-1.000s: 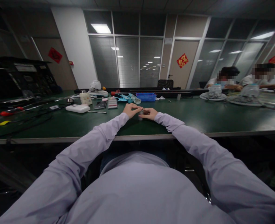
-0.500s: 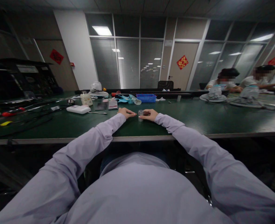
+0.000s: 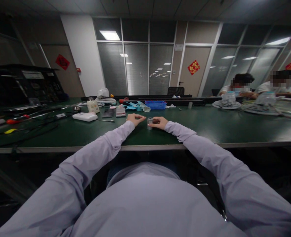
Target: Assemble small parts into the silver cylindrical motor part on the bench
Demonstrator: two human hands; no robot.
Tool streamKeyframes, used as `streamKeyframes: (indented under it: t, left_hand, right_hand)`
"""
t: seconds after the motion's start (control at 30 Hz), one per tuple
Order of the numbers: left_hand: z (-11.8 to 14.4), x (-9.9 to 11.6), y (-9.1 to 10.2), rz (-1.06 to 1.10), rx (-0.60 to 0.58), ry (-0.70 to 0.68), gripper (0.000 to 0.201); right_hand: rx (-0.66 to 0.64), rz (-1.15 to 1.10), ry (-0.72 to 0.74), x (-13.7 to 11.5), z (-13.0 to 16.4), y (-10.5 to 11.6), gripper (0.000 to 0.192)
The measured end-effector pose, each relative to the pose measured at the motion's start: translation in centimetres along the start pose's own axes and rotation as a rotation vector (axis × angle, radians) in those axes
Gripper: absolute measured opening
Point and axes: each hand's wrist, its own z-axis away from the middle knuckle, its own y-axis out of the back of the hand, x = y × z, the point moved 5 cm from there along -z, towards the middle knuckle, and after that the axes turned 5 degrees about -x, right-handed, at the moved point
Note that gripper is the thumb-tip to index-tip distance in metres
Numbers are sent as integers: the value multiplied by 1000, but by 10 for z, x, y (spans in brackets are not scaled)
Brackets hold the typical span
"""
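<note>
My right hand point(image 3: 159, 123) is closed around the side of a small grey metal-looking cylinder point(image 3: 149, 124), which stands upright on the green table. Just to its left, my left hand point(image 3: 136, 119) holds its thumb and fingertips pinched together, level with the cylinder's top rim and apart from it. Whatever may be between those fingertips is too small to make out.
Behind my hands lie a blue bin point(image 3: 155, 105), light-blue gloves point(image 3: 135, 106) and small packets point(image 3: 120, 112). A white power bank point(image 3: 84, 117) with a short cable and a jar point(image 3: 93, 106) are at left. Two people sit at right behind white fans point(image 3: 226, 101).
My left fingertips have risen slightly, from beside the cylinder's upper part to about its top rim. My right hand keeps its hold on the cylinder. The camera view has shifted a little.
</note>
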Motion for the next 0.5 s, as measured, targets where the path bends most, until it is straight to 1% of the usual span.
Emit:
streamKeyframes:
  t: [0.13,0.27,0.37,0.5]
  left_hand:
    - [0,25,-2,-42,28,-75,27]
    - [3,44,-8,-68,-2,-166,25]
    - [6,49,-9,-96,-20,-198,23]
    - [8,50,-7,-132,-8,-206,24]
  right_hand:
    - [-4,6,6,-3,0,-1,21]
    - [-1,18,7,-5,0,-2,20]
    - [8,23,12,-4,-1,-2,19]
    - [14,28,13,-3,-2,-1,19]
